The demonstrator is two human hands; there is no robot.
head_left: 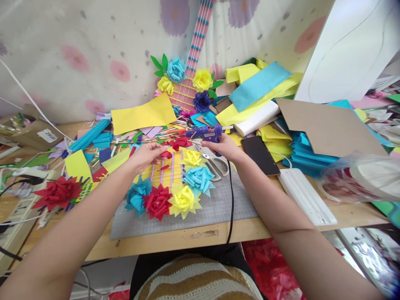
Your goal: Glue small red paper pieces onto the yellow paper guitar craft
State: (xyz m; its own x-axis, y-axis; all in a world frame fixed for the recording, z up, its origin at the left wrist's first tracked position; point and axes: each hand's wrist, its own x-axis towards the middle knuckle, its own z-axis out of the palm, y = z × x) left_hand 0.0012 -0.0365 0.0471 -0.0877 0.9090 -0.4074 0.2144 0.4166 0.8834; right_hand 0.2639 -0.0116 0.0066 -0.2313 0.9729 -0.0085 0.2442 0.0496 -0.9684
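My left hand (148, 155) pinches a small red paper piece (166, 154) at its fingertips. In my right hand (225, 146) is a purple glue gun (203, 133), its black cord (231, 204) hanging over the table edge. Beneath both hands lies a yellow paper guitar body (168, 177) with purple strips and pale strings. Paper flowers ring it: a blue one (138, 195), a red one (158, 202), a yellow one (185, 201) and a light blue one (199, 179). Scissors (215, 165) rest beside it, near my right wrist.
A grey cutting mat (203, 210) lies under the work. Behind stands a pink decorated paper guitar (184, 93). Yellow paper (143, 114), cardboard (315, 127), a black phone (260, 155) and a white plastic case (308, 196) surround it. A red flower (58, 193) sits left.
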